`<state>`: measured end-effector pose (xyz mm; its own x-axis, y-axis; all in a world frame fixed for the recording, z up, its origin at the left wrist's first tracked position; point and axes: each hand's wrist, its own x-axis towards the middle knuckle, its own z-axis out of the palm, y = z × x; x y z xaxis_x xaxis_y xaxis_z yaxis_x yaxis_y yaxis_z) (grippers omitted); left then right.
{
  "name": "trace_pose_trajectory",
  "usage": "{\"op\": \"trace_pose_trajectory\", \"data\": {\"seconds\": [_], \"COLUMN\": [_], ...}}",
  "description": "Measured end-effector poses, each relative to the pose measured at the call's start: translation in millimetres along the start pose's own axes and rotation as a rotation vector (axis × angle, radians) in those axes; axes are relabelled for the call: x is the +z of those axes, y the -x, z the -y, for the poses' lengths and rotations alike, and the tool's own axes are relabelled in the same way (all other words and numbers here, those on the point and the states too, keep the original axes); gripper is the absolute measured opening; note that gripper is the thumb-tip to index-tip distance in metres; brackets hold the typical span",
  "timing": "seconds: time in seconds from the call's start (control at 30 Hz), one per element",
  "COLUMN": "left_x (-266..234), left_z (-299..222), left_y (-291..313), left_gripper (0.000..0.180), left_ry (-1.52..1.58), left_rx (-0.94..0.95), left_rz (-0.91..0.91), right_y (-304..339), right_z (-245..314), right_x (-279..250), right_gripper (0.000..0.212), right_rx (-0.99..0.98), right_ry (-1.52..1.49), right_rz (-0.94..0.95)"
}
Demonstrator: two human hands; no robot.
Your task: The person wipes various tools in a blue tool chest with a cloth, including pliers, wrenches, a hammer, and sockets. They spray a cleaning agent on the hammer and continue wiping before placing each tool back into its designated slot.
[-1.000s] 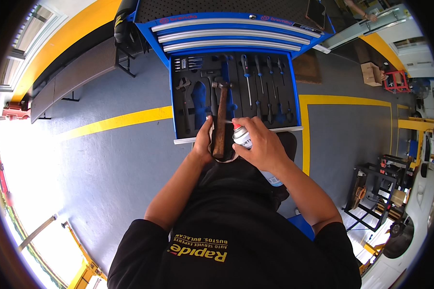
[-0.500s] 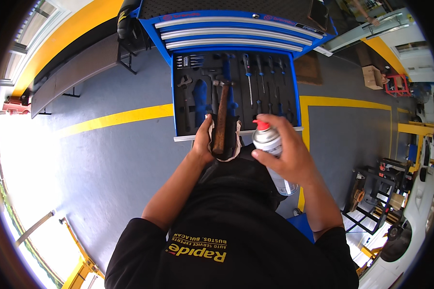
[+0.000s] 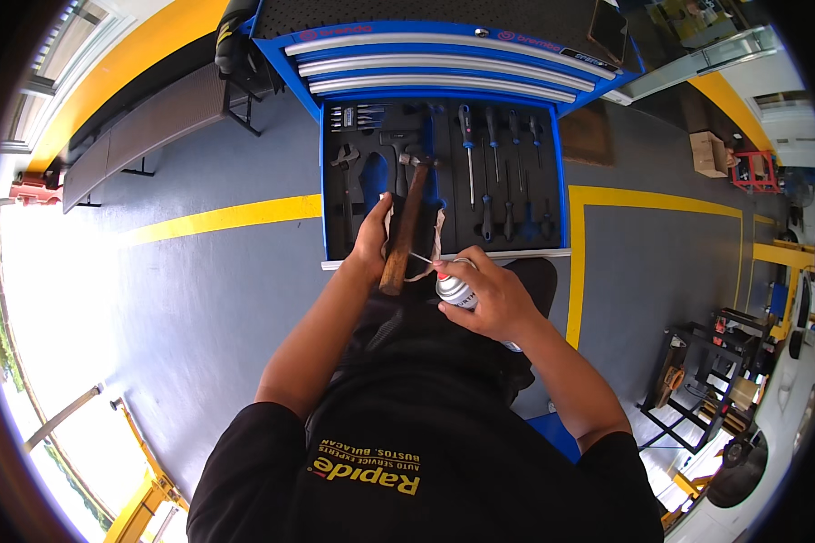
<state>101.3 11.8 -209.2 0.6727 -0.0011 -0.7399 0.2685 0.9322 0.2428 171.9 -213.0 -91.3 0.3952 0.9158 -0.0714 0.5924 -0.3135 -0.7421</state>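
Spraying the handle of a hammer (image 3: 410,215) well calls, in my judgement, for steady support on one side and a nozzle aimed slantwise along the wood from the other, worked end to end, with the handle turned so no face is missed and the supporting fingers tucked clear of the stream. Leftmost in the drawer (image 3: 525,254), an adjustable wrench (image 3: 345,157) lies in the dark foam (image 3: 462,231). Next comes the left hand (image 3: 369,240), thumb raised along the left edge of a pale-edged cloth (image 3: 439,233); its fingers are mostly hidden, so how firmly they close cannot be told. The hammer lies just right of that hand, over the cloth, its head pointing away above the drawer and its wooden butt reaching toward the person, past the drawer's front edge. Right of the handle, a pale streak, seemingly spray, runs from the red nozzle (image 3: 442,267) of a spray can (image 3: 455,289) to the wood. The right hand (image 3: 493,299) is wrapped around the can, index finger at the nozzle, near the hammer but apart from it. Beyond it, screwdrivers (image 3: 492,125) lie in the foam.
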Motion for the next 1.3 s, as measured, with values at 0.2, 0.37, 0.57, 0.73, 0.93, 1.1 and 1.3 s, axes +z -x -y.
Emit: {"op": "trace_pose_trajectory", "data": {"seconds": [0.2,0.37,0.57,0.73,0.93,1.1,1.3], "left_x": [8.0,-2.9,-9.1,1.7,-6.0,1.6,-2.5], "left_z": [-15.0,-20.4,-23.2,-21.4,-16.7,-8.0,8.9], "left_y": [-39.1,-70.9,-90.8,-88.9,-76.4,-44.2,-9.7], "left_gripper": [0.050,0.048,0.047,0.045,0.046,0.048,0.054], "left_ry": [0.019,-0.016,0.003,0.025,-0.005,0.017,0.076], "left_rx": [-0.009,0.000,-0.045,-0.054,-0.039,-0.052,-0.053], "left_rz": [0.008,-0.026,0.039,0.001,-0.035,0.023,0.184], "right_y": [-35.0,-66.1,-75.5,-69.2,-55.3,-30.2,-2.6], "right_z": [-18.2,-36.3,-44.6,-41.0,-26.2,-7.1,14.5], "right_x": [-5.1,-6.8,-4.7,-2.8,0.4,-0.6,-3.0], "right_gripper": [0.059,0.057,0.058,0.056,0.054,0.056,0.059], "right_rx": [0.112,0.193,0.235,0.271,0.254,0.208,0.064], "right_ry": [-0.010,0.007,0.074,0.104,0.073,0.036,0.003], "right_rz": [-0.062,-0.079,-0.114,-0.194,-0.123,-0.010,0.082]}}
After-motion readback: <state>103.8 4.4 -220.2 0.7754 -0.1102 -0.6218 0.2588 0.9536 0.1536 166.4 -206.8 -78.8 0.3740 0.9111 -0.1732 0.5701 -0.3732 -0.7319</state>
